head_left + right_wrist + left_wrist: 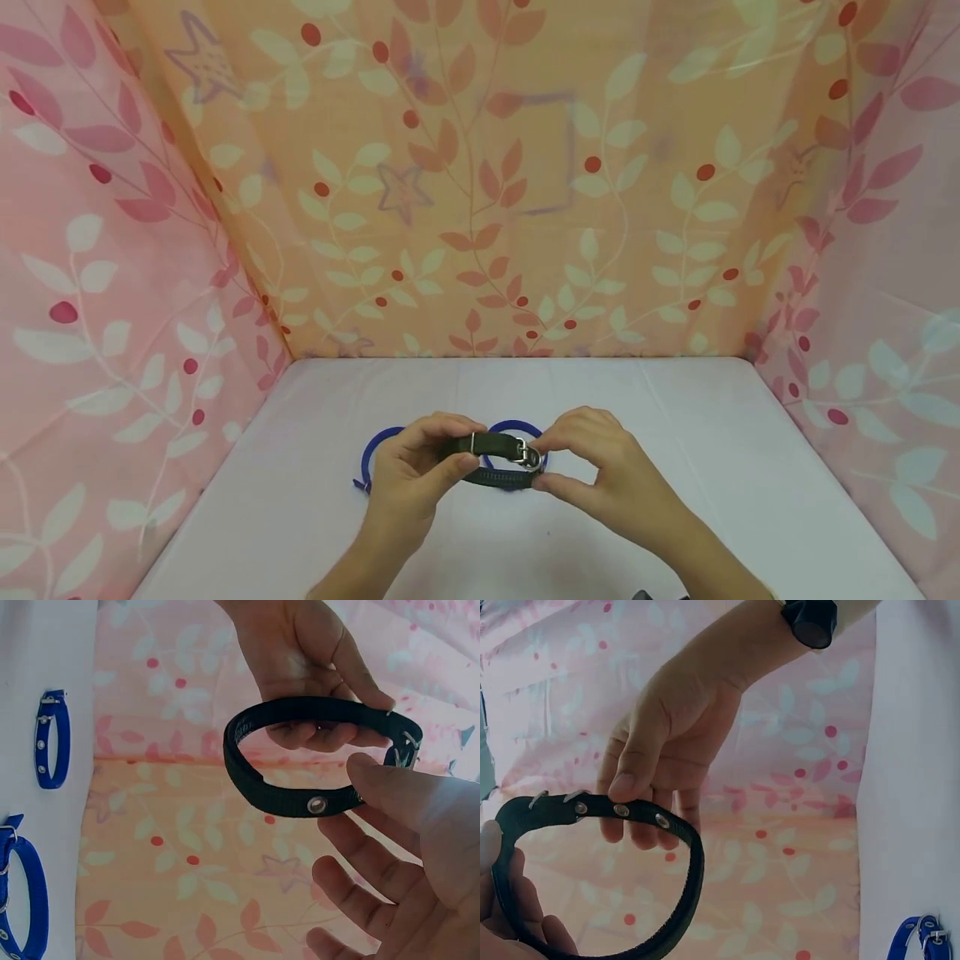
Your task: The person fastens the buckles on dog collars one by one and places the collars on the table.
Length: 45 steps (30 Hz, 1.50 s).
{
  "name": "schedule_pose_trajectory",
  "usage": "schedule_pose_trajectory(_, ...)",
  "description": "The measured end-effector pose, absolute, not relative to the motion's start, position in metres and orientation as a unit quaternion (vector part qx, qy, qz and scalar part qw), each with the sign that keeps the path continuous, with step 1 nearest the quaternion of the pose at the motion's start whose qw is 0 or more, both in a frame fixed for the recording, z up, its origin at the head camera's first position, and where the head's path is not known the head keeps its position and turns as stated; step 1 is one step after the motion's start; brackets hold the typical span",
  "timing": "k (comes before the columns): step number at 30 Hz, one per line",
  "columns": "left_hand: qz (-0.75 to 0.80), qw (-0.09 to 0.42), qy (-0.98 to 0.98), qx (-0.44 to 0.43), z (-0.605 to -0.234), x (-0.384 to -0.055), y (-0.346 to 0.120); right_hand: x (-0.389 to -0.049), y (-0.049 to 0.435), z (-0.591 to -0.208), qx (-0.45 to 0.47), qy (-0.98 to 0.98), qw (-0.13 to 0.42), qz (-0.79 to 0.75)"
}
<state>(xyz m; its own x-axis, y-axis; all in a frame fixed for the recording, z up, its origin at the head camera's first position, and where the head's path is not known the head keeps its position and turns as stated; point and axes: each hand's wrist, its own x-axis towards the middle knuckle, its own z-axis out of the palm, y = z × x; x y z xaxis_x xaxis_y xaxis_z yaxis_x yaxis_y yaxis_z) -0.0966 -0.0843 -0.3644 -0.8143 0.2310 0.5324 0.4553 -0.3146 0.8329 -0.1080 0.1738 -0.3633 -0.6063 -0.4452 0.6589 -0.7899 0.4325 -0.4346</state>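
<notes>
A dark green collar, closed into a loop through its metal buckle, is held up above the table between both hands. My left hand grips one side of the loop between thumb and fingers. On the buckle side, my right hand pinches the band between thumb and forefinger. Metal eyelets dot the strap in the right wrist view. Behind the hands lie two blue collars, one at the left partly hidden by the left hand, the other seen through and behind the green loop.
The white table is bordered at the back by an orange leaf-patterned cloth. Pink patterned cloths rise at the left and right. A small dark object shows at the bottom edge near the right forearm.
</notes>
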Motion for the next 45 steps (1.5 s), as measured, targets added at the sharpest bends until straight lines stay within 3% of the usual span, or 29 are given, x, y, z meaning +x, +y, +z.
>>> schedule_pose_trajectory(5,-0.739,0.094,-0.587,-0.315,-0.366,-0.099,-0.083,-0.108,0.175,-0.362,0.373,-0.809,0.248,0.381)
schedule_pose_trajectory(13,-0.654,0.168,-0.672,-0.304,-0.362,-0.106,-0.092,-0.116,0.183,-0.359,0.381,-0.798,0.293,0.364)
schedule_pose_trajectory(19,-0.62,0.169,-0.714,-0.279,-0.359,-0.11,-0.098,-0.121,0.188,-0.359,0.373,-0.81,0.313,0.328)
schedule_pose_trajectory(26,-0.614,0.168,-0.724,-0.267,-0.363,-0.113,-0.098,-0.126,0.19,-0.357,0.388,-0.79,0.408,0.244)
schedule_pose_trajectory(35,-0.62,0.11,-0.737,-0.246,-0.364,-0.114,-0.095,-0.126,0.189,-0.348,0.424,-0.722,0.488,0.246)
schedule_pose_trajectory(45,-0.61,-0.054,-0.761,-0.213,-0.361,-0.118,-0.098,-0.123,0.185,-0.339,0.464,-0.668,0.538,0.221)
